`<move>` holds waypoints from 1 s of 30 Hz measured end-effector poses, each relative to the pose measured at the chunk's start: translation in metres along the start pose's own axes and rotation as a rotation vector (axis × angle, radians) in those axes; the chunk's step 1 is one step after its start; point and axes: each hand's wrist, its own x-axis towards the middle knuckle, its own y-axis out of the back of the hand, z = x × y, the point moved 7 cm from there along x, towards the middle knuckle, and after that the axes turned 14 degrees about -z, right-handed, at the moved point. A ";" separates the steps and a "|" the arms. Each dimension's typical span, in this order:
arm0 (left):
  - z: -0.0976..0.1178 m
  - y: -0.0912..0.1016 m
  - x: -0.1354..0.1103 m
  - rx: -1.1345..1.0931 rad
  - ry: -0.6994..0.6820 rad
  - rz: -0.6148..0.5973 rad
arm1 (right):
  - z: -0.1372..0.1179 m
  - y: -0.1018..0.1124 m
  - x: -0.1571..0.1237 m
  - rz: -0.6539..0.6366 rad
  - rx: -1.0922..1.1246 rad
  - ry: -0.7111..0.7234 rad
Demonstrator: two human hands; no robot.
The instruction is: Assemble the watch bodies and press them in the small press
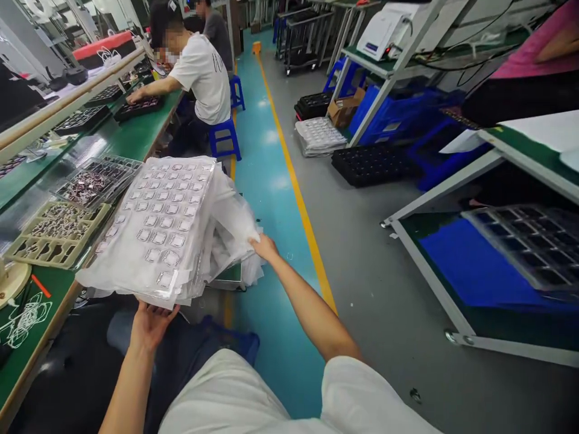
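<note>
A thick stack of clear plastic blister trays (160, 223) in a plastic bag hangs in the air over my lap, beside the green workbench (27, 355). My left hand (151, 322) supports the stack's near edge from below, fingers curled under it. At the stack's right side my right hand (265, 247) grips the bag's loose plastic. The pockets of the top tray hold small parts.
On the bench to the left lie a beige tray (56, 232) and a clear tray (97, 179) of small parts, plus white wires (25, 319). A seated person (199, 72) works farther down. A yellow floor line (301, 202), black trays (371, 163) and a low cart (497, 277) are on the right.
</note>
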 end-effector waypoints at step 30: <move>-0.002 -0.048 0.036 0.022 -0.105 -0.267 | -0.003 -0.011 0.025 -0.306 0.689 0.165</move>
